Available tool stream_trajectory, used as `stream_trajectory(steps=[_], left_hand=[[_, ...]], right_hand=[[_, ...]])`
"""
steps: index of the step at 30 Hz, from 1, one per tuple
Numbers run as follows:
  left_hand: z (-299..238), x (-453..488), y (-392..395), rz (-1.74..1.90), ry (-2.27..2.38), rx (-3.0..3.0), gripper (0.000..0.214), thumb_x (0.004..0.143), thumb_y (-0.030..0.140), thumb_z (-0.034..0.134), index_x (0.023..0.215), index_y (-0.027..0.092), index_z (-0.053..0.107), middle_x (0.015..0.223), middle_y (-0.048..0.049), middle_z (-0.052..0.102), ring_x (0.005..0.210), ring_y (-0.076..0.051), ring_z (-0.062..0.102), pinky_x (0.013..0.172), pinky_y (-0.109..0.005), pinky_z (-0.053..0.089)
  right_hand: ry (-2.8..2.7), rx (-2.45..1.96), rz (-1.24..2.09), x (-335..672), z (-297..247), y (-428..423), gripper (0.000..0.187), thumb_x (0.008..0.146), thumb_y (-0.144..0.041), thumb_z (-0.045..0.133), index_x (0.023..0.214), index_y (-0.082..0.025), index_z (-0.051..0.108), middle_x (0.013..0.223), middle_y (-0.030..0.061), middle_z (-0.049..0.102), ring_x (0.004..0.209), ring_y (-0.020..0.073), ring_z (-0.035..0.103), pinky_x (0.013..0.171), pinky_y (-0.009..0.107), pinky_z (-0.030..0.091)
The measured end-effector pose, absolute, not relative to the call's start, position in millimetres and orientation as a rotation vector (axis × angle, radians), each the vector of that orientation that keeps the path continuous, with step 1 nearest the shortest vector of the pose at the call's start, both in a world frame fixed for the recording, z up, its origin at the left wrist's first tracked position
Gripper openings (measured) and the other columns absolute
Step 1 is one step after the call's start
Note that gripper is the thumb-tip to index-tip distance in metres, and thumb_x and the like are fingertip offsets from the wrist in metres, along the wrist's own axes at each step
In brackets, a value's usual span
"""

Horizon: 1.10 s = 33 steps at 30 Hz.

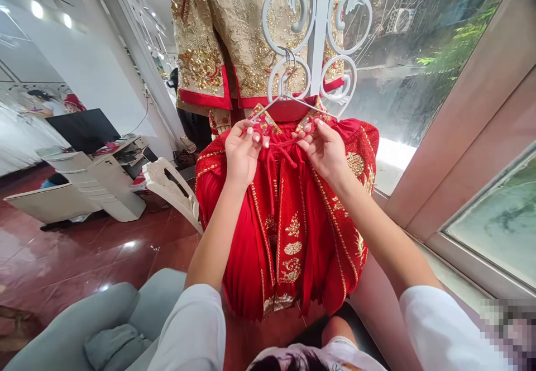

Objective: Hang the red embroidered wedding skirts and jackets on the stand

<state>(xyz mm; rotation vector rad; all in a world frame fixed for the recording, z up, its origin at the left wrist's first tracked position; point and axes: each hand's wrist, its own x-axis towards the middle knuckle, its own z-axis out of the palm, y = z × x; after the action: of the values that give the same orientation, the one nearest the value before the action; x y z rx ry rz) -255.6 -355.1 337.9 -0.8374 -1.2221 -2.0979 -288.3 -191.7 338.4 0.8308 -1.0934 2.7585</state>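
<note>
A red garment with gold embroidery [293,226] hangs from a thin wire hanger [288,98], which is hooked on a white scrolled metal stand [316,41]. My left hand [243,150] pinches red cord at the left side of the garment's neck. Opposite it, my right hand [322,147] closes its thumb and fingers on red cord by the right side of the collar. A red cord [282,146] runs between the two hands, with loose ends dangling over the front. The exact grip of the fingertips is partly hidden.
Behind hangs a beige jacket with gold beading and red trim [247,36]. A white chair [171,184] stands to the left, a grey-blue armchair [96,315] lower left. A desk with a monitor [84,133] and a person [46,103] are farther back. Windows line the right.
</note>
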Motion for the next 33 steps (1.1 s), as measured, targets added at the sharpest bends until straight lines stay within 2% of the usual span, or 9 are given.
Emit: stream_trajectory(steps=[5, 8, 11, 14, 17, 20, 23, 26, 33], left_hand=[[330, -254, -362, -2.069, -1.260, -0.707, 0.018, 0.074, 0.025, 0.067, 0.082, 0.021, 0.052, 0.059, 0.0065, 0.049, 0.059, -0.010, 0.058, 0.067, -0.025, 0.052], [328, -248, -365, -1.654, -1.438, -0.607, 0.012, 0.079, 0.031, 0.059, 0.083, 0.020, 0.055, 0.066, 0.0022, 0.056, 0.066, -0.014, 0.062, 0.072, -0.031, 0.053], [330, -237, -365, -1.021, -1.552, -0.436, 0.014, 0.079, 0.031, 0.060, 0.088, 0.020, 0.060, 0.090, -0.0040, 0.063, 0.090, -0.018, 0.062, 0.086, -0.035, 0.048], [333, -230, -361, -0.651, -1.779, -0.442, 0.018, 0.082, 0.035, 0.059, 0.094, 0.022, 0.063, 0.106, -0.0041, 0.065, 0.106, -0.021, 0.056, 0.104, -0.043, 0.034], [331, -231, -355, -0.549, -2.040, -0.469, 0.017, 0.087, 0.037, 0.054, 0.094, 0.026, 0.065, 0.102, -0.0001, 0.068, 0.107, -0.021, 0.056, 0.110, -0.048, 0.020], [325, -236, -354, -0.544, -2.120, -0.406, 0.015, 0.088, 0.036, 0.055, 0.088, 0.026, 0.067, 0.092, 0.0019, 0.069, 0.102, -0.019, 0.056, 0.111, -0.045, 0.018], [322, -240, -357, -0.597, -2.122, -0.379, 0.016, 0.087, 0.038, 0.056, 0.086, 0.027, 0.068, 0.088, 0.0031, 0.069, 0.097, -0.017, 0.057, 0.111, -0.042, 0.019], [322, -240, -359, -0.636, -2.143, -0.367, 0.018, 0.088, 0.038, 0.055, 0.083, 0.027, 0.069, 0.086, 0.0035, 0.068, 0.097, -0.016, 0.057, 0.112, -0.041, 0.019], [317, -244, -357, -0.692, -2.129, -0.386, 0.015, 0.084, 0.037, 0.060, 0.079, 0.027, 0.070, 0.081, 0.0034, 0.065, 0.095, -0.017, 0.057, 0.112, -0.045, 0.019]], right_hand=[[-1.087, 0.792, 2.715, -293, 334, -187, 0.011, 0.081, -0.029, 0.056, 0.079, -0.021, 0.049, 0.076, 0.0002, 0.067, 0.075, 0.0124, 0.067, 0.078, 0.030, 0.056], [-1.347, 0.782, 2.476, -286, 332, -178, 0.011, 0.081, -0.031, 0.055, 0.082, -0.021, 0.052, 0.077, 0.0019, 0.066, 0.073, 0.0138, 0.065, 0.072, 0.032, 0.055], [-1.586, 0.640, 2.013, -272, 326, -169, 0.008, 0.078, -0.025, 0.055, 0.084, -0.019, 0.054, 0.083, 0.0049, 0.064, 0.073, 0.0148, 0.062, 0.071, 0.033, 0.052], [-1.578, 0.461, 1.400, -250, 311, -172, 0.022, 0.077, -0.015, 0.049, 0.098, -0.018, 0.052, 0.100, 0.0093, 0.060, 0.085, 0.0171, 0.059, 0.077, 0.036, 0.049], [-1.577, 0.453, 0.888, -228, 293, -190, 0.018, 0.080, -0.015, 0.047, 0.097, -0.016, 0.053, 0.096, 0.0103, 0.058, 0.088, 0.0198, 0.053, 0.078, 0.036, 0.044], [-1.753, 0.448, 0.568, -222, 280, -210, 0.013, 0.085, -0.028, 0.052, 0.081, -0.017, 0.056, 0.079, 0.0083, 0.057, 0.077, 0.0205, 0.046, 0.067, 0.035, 0.037], [-1.824, 0.397, 0.446, -230, 276, -219, 0.027, 0.091, -0.034, 0.049, 0.070, -0.018, 0.056, 0.071, 0.0065, 0.056, 0.070, 0.0193, 0.041, 0.062, 0.034, 0.030], [-1.821, 0.500, 0.406, -236, 275, -218, 0.035, 0.094, -0.026, 0.043, 0.062, -0.018, 0.054, 0.065, 0.0041, 0.054, 0.065, 0.0170, 0.039, 0.062, 0.032, 0.029], [-2.032, 0.627, 0.561, -217, 260, -194, 0.033, 0.096, -0.028, 0.042, 0.069, -0.018, 0.058, 0.070, 0.0043, 0.055, 0.069, 0.0161, 0.044, 0.059, 0.029, 0.032]])
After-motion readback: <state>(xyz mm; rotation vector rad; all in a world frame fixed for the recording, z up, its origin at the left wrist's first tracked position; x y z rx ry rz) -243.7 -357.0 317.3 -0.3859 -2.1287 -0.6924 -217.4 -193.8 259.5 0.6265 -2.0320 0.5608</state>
